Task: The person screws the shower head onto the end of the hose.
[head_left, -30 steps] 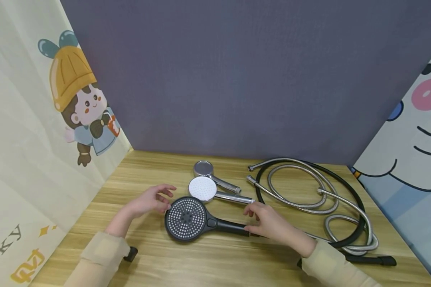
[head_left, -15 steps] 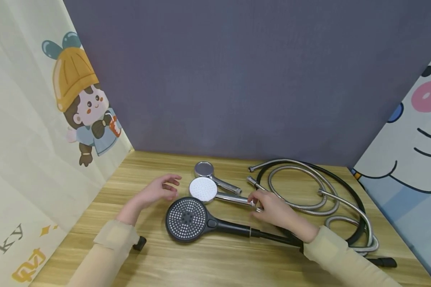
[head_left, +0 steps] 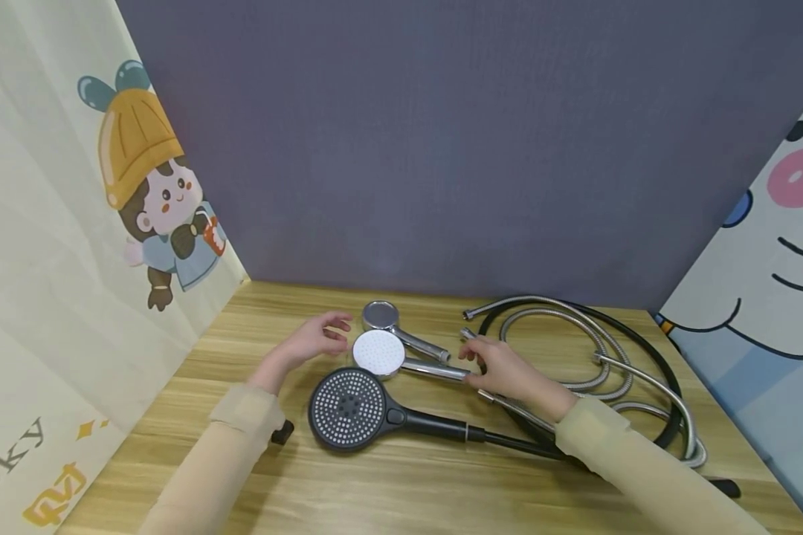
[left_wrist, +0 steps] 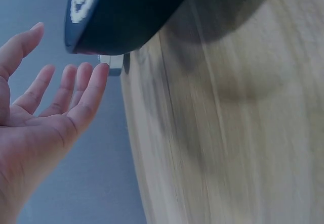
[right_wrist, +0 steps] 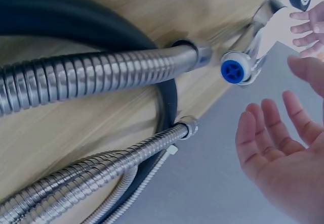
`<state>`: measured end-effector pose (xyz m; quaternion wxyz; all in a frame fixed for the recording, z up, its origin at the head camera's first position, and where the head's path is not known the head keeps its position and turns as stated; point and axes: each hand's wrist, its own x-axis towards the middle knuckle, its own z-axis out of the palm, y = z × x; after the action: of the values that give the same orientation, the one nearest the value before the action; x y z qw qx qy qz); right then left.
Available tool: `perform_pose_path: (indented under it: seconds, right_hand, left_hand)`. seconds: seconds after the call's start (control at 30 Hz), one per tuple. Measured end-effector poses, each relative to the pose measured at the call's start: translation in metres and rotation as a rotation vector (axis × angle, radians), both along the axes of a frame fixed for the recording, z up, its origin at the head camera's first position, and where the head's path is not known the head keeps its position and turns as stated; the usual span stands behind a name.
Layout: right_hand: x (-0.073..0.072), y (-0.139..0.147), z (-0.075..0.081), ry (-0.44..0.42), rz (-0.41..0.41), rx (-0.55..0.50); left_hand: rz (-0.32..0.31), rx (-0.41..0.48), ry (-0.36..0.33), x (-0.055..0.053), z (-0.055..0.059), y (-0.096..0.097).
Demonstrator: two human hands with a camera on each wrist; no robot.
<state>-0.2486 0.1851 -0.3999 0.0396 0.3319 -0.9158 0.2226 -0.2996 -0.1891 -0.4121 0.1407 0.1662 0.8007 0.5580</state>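
A white-faced shower head (head_left: 378, 352) with a chrome handle lies in the middle of the table. My left hand (head_left: 310, 340) hovers just left of its face, fingers extended in the left wrist view. Over the handle's end is my right hand (head_left: 508, 370); in the right wrist view its loosely bent fingers hold nothing and stand apart from the handle's blue-centred end (right_wrist: 233, 71). Nearer me lies a large black shower head (head_left: 346, 409), a black hose (head_left: 518, 442) running from its handle. Behind the white-faced one is a small chrome shower head (head_left: 380, 316).
Coiled metal shower hoses (head_left: 592, 345) and a thick black hose (head_left: 657, 357) lie at the right. One metal hose end (head_left: 491, 396) points out beneath my right hand. A black end piece (head_left: 282, 432) sits beside my left sleeve. A grey wall (head_left: 442, 186) rises behind the table.
My left hand has moved right and away from me, from the black shower head toward the white-faced one. The right hand has left the black handle's end and shifted toward the chrome handle's end.
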Motion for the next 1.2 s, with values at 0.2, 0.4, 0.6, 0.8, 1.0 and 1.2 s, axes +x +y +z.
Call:
perform_pose_path:
  seconds: [0.2,0.4,0.6,0.8,1.0,1.2]
  right_hand:
    - [-0.009,0.0,-0.004,-0.023,0.03,-0.015]
    - [-0.02,0.002,-0.012,-0.022,0.086,-0.019]
    - [-0.026,0.001,-0.022,-0.132,0.091,-0.017]
    - [-0.03,-0.001,-0.029,-0.158,0.104,-0.007]
    - [-0.03,-0.003,-0.029,-0.139,0.097,0.011]
    - [-0.031,-0.004,-0.031,-0.116,0.066,0.035]
  left_hand:
    - [-0.002,-0.01,-0.012,-0.011,-0.005,0.008]
    - [-0.019,0.011,-0.023,-0.019,-0.012,0.015]
    - [-0.014,-0.017,-0.026,-0.022,-0.016,0.017]
    - [0.01,-0.026,-0.07,-0.023,-0.02,0.017]
    - [0.003,-0.021,-0.094,-0.022,-0.024,0.016]
    - [-0.021,0.014,-0.103,-0.021,-0.026,0.016]
